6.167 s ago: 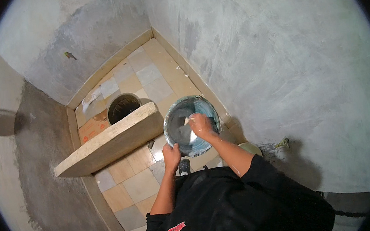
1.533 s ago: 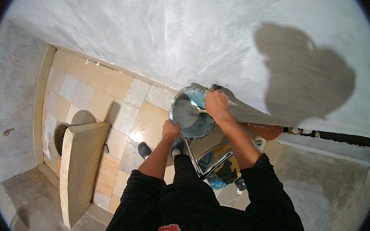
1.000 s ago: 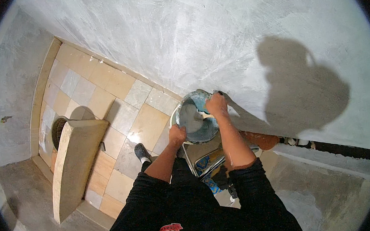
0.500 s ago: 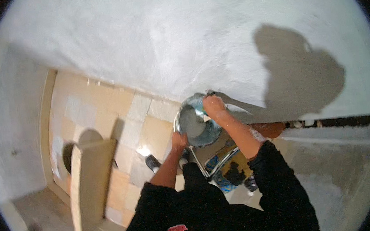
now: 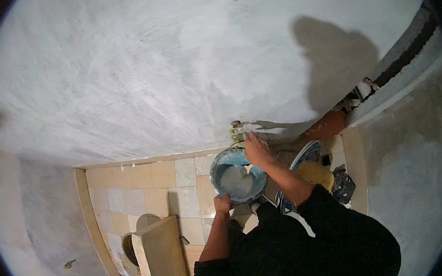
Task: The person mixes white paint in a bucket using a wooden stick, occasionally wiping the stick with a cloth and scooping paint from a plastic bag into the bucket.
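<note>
A blue-grey bucket (image 5: 215, 171) with pale grey, wet-looking contents (image 5: 235, 183) is in front of me, close to the foot of the wall. My left hand (image 5: 222, 204) is closed round its near left rim. Over the far right rim is my right hand (image 5: 256, 149), its fingers curled; what they hold is hidden. A small pale yellowish piece (image 5: 248, 170) shows inside the bucket, just below that hand. Beyond the fingertips, a small greenish fitting with a dark top (image 5: 236, 130) shows against the wall.
The whitish plastered wall (image 5: 174, 79) carries my shadow. At right lie a round blue-rimmed container (image 5: 312, 153), a yellow-brown surface (image 5: 316, 174) and a black plastic bag (image 5: 344, 186). A low partition (image 5: 163, 253) stands on the tiled floor (image 5: 158, 201) at left, beside a round opening (image 5: 129, 248).
The view has turned and tilted up, so more wall shows and the bucket sits lower in the picture. My left hand stays on the rim and my right hand over the far side.
</note>
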Available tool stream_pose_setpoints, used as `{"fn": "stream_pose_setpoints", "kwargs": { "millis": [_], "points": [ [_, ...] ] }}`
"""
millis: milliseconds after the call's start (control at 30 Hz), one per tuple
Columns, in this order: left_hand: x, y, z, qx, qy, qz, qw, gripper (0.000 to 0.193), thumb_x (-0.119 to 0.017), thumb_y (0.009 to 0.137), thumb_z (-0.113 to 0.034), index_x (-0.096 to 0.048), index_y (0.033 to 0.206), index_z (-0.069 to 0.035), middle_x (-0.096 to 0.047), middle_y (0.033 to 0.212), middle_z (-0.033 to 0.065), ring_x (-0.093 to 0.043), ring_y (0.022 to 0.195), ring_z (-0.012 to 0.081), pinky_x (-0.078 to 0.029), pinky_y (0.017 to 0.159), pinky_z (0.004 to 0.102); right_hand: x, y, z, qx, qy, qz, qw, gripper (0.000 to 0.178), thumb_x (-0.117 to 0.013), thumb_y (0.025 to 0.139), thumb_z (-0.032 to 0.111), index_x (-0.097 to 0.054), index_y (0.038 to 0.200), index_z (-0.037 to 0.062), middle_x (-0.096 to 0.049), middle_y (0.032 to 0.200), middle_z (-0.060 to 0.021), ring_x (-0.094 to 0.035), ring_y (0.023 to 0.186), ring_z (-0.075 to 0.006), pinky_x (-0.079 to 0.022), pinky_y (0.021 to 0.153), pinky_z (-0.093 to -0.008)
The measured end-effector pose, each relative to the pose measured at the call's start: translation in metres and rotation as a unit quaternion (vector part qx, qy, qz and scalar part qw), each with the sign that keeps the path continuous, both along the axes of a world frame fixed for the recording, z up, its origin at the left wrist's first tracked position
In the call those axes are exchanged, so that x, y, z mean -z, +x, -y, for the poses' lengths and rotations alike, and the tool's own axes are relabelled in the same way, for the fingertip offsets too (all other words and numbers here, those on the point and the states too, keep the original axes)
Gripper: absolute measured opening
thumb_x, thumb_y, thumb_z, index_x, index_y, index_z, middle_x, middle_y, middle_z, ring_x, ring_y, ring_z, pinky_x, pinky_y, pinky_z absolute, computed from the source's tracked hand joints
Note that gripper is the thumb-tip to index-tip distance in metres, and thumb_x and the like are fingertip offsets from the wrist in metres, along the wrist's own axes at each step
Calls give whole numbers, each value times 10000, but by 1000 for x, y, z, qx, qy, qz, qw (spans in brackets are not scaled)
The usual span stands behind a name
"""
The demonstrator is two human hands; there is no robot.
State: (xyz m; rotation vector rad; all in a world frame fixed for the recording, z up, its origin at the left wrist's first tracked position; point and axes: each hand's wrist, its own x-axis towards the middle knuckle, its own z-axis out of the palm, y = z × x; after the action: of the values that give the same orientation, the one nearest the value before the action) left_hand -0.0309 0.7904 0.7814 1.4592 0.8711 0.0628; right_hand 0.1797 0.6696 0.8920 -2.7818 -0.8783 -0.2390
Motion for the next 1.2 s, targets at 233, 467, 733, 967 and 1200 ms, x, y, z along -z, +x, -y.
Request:
{"fn": "stream_pose_setpoints", "kwargs": {
  "millis": [233, 467, 733, 967, 1200],
  "points": [
    [-42, -12, -27, 111, 12, 36, 993, 308, -594, 813, -192, -606, 826, 116, -641, 686, 175, -635, 599, 260, -502, 538, 397, -11, -81, 69, -28, -43, -7, 999, 308, -598, 850, 111, -652, 1140, 20, -510, 1189, -216, -467, 1133, -371, -394, 938, -482],
    [-88, 4, -30, 226, 43, 125, 965, 268, -570, 871, -118, -605, 1013, 107, -652, 873, 149, -652, 753, 247, -550, 658, 400, -58, -129, 87, 93, -159, 101, 978, 208, -614, 783, 87, -670, 967, 7, -562, 1053, -189, -481, 1059, -323, -366, 894, -476],
    [-186, -13, 4, 373, -64, 241, 894, 240, -557, 850, -116, -609, 973, 83, -648, 817, 107, -603, 723, 222, -491, 692, 381, -102, -223, 112, 246, -148, -74, 955, 216, -627, 790, 69, -633, 992, -8, -621, 885, -182, -621, 877, -346, -459, 814, -502],
    [-200, -16, 46, 452, 8, 221, 864, 265, -545, 867, -133, -576, 1015, 85, -619, 890, 162, -565, 773, 250, -466, 716, 411, -143, -271, 147, 442, 38, 68, 894, 75, -612, 793, 60, -636, 811, -9, -630, 820, -222, -670, 804, -372, -535, 608, -485],
    [-140, -29, 57, 434, 79, 235, 866, 347, -562, 815, -147, -587, 1015, 135, -651, 953, 280, -624, 899, 410, -458, 843, 451, -102, -316, 125, 414, 42, -54, 908, 71, -636, 750, 28, -641, 772, -39, -615, 793, -244, -659, 798, -410, -560, 681, -474]
  ]
}}
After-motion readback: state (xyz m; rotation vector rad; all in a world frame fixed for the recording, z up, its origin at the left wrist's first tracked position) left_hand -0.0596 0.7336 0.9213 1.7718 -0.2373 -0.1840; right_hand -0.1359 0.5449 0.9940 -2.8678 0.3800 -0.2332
